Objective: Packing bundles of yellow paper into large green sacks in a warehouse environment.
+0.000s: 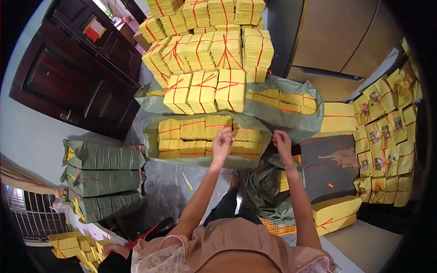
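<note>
My left hand (222, 144) is closed, fingers curled together, over an open green sack (205, 162). Rows of yellow paper bundles (193, 129) tied with red string stand upright inside it. Closed too, my right hand (283, 144) is held at the sack's right end, close to its loose rim. What either hand pinches, if anything, is too small to make out. Below my right hand, a crumpled dark green sack (266, 182) slumps around another yellow bundle (283, 182). A second green sack (314, 120) with yellow bundles lies open just beyond.
Tall stacks of tied yellow bundles (200, 52) rise ahead. Filled green sacks (109, 157) are piled at left, near a dark wooden door (77, 77). A dark board (327, 159) and more bundles (384, 136) are at right. Another person's hand (117, 249) touches yellow packets at lower left.
</note>
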Demonstrator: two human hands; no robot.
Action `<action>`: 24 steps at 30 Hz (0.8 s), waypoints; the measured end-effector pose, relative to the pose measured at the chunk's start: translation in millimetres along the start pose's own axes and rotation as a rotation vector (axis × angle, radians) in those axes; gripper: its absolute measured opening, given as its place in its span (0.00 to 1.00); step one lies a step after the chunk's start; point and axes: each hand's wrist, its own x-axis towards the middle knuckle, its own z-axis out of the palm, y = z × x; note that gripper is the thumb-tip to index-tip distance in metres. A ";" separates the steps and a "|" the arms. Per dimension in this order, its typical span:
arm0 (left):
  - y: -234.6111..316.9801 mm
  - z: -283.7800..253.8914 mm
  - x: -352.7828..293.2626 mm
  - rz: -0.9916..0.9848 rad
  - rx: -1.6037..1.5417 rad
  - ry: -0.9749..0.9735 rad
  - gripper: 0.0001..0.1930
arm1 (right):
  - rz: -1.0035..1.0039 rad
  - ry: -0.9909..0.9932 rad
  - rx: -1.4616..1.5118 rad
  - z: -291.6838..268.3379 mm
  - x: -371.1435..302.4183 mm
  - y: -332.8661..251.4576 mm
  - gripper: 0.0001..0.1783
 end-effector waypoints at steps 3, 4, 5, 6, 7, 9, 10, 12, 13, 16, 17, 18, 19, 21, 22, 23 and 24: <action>17.1 -5.7 42.0 -0.176 -0.256 0.121 0.14 | -0.047 -0.064 -0.015 44.5 46.5 -10.1 0.14; 19.4 -2.4 56.8 -0.288 -0.473 0.170 0.16 | -0.144 -0.015 -0.131 55.6 65.4 -4.3 0.16; 20.1 3.0 73.6 -0.302 -0.474 0.160 0.16 | -0.240 0.035 -0.249 66.7 84.6 -2.4 0.18; 20.1 -3.2 86.4 -0.359 -0.570 0.157 0.18 | -0.217 0.015 -0.254 88.6 93.0 -17.5 0.21; 20.1 -8.8 96.8 -0.418 -0.668 0.152 0.19 | -0.192 -0.002 -0.260 109.7 98.1 -36.5 0.24; 19.2 -1.4 118.5 -0.444 -0.657 0.116 0.25 | -0.157 -0.018 -0.168 129.8 124.4 -48.6 0.28; 16.4 9.3 129.7 -0.516 -0.690 0.114 0.31 | -0.101 -0.077 -0.231 124.4 150.3 -46.1 0.31; 6.6 5.2 151.5 -0.613 -0.691 0.149 0.48 | -0.023 -0.158 -0.285 135.4 162.9 -44.3 0.33; 7.7 -5.3 153.2 -0.619 -0.687 0.179 0.48 | 0.105 -0.231 -0.177 157.5 148.5 -66.1 0.37; 11.3 -0.6 162.5 -0.662 -0.587 0.290 0.57 | 0.207 -0.271 -0.032 164.0 142.7 -71.7 0.43; 8.6 -1.1 162.9 -0.668 -0.585 0.294 0.57 | 0.182 -0.273 0.009 165.9 142.7 -67.9 0.45; 5.4 1.9 164.7 -0.641 -0.583 0.217 0.57 | 0.186 -0.270 0.009 163.9 148.0 -60.7 0.45; 2.3 5.4 166.2 -0.612 -0.582 0.140 0.57 | 0.196 -0.241 -0.012 160.9 153.7 -54.3 0.47; -4.4 11.7 167.1 -0.587 -0.601 0.131 0.56 | 0.212 -0.212 -0.032 157.5 161.9 -45.6 0.48; -7.2 13.8 168.6 -0.570 -0.596 0.134 0.58 | 0.198 -0.192 -0.057 156.7 164.1 -43.1 0.48; -9.6 16.1 169.8 -0.553 -0.590 0.136 0.61 | 0.182 -0.172 -0.083 155.7 165.9 -40.9 0.47; -14.5 14.8 171.4 -0.553 -0.588 0.142 0.61 | 0.186 -0.176 -0.081 158.2 165.7 -42.7 0.47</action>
